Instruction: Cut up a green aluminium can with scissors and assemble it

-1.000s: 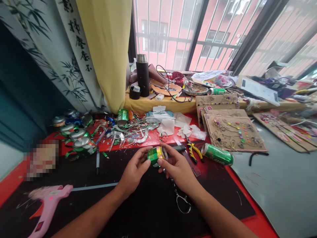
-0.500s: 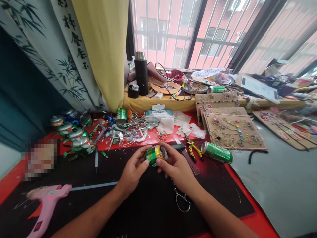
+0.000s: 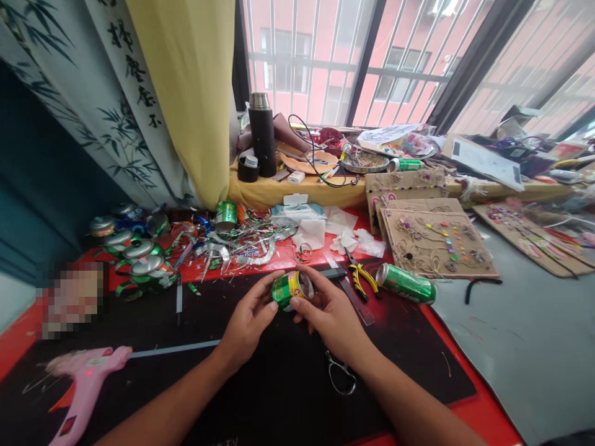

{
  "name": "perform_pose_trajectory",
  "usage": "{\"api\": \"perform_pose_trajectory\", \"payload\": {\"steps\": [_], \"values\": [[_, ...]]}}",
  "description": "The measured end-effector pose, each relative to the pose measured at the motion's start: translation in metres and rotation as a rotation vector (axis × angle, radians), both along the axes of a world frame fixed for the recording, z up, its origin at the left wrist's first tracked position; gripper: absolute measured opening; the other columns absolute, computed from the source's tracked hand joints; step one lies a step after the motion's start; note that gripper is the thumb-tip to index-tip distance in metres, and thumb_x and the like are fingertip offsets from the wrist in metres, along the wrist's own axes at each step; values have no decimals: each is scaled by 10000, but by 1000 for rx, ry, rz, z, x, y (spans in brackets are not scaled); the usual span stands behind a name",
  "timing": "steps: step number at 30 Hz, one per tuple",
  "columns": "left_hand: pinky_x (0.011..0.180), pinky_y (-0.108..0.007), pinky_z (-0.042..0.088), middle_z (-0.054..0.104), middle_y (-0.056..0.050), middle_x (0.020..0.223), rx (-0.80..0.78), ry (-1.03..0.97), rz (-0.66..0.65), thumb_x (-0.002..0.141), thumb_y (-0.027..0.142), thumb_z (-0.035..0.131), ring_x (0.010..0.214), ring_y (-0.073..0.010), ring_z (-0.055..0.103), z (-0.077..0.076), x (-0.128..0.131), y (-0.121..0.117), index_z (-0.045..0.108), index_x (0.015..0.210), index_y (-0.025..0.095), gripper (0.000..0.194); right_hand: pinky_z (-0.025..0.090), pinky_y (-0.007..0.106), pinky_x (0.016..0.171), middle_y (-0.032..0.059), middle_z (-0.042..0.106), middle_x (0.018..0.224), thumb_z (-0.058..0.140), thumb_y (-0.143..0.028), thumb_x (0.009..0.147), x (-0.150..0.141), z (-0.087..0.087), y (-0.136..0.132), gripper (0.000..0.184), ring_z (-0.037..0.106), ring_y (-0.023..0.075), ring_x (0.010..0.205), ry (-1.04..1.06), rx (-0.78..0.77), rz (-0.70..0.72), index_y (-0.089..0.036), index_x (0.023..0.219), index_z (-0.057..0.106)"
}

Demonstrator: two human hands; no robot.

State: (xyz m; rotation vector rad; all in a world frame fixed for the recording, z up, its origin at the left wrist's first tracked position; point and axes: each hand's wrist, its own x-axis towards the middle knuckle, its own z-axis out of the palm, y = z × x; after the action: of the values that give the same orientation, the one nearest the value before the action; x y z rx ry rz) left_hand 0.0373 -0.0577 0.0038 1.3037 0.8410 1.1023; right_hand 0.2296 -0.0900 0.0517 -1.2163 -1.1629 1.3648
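Both my left hand (image 3: 248, 319) and my right hand (image 3: 332, 313) hold a short green-and-yellow drink can (image 3: 289, 291) between them, its silver rim facing right. Just beyond my right hand lie yellow-handled pliers (image 3: 360, 279) and a steel ruler (image 3: 356, 303). Below that hand, a pair of scissors (image 3: 339, 375) rests on the black cutting mat (image 3: 409, 378), partly hidden by my wrist. A whole green can (image 3: 406, 284) lies on its side to the right.
Cut aluminium strips (image 3: 237, 244) and can-made figures (image 3: 144, 266) cover the red table's far left. A pink hot glue gun (image 3: 86, 387) lies at the lower left. Decorated cardboard panels (image 3: 437, 241) stand right, with a black thermos (image 3: 261, 136) on the yellow-covered sill behind.
The can has turned slightly between my fingers, and my hands have shifted a little. The whole scene has drifted slightly left in view.
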Motion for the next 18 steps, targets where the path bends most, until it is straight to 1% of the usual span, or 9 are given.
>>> {"api": "perform_pose_trajectory", "payload": {"steps": [9, 15, 18], "values": [[1166, -500, 524, 675, -141, 1533, -4, 18, 23, 942, 473, 729, 1434, -386, 610, -1, 0, 0, 680, 1431, 213, 556, 474, 226, 458, 16, 716, 875, 846, -389, 897, 0, 0, -1, 680, 673, 167, 654, 15, 27, 10, -290, 1527, 608], [1173, -508, 521, 690, -149, 1511, -3, 21, 18, 943, 465, 735, 1437, -390, 609, -1, 0, 0, 668, 1444, 203, 570, 471, 224, 460, 25, 733, 913, 820, -369, 900, 0, 2, 0, 700, 655, 148, 630, -21, 12, 13, -266, 1551, 584], [1175, -512, 522, 693, -151, 1507, -4, 24, 16, 947, 460, 732, 1421, -390, 624, 0, 0, -1, 669, 1449, 204, 567, 494, 233, 474, 28, 735, 952, 813, -357, 902, 0, 3, -1, 692, 658, 150, 654, -22, 18, 18, -271, 1550, 585]]}}
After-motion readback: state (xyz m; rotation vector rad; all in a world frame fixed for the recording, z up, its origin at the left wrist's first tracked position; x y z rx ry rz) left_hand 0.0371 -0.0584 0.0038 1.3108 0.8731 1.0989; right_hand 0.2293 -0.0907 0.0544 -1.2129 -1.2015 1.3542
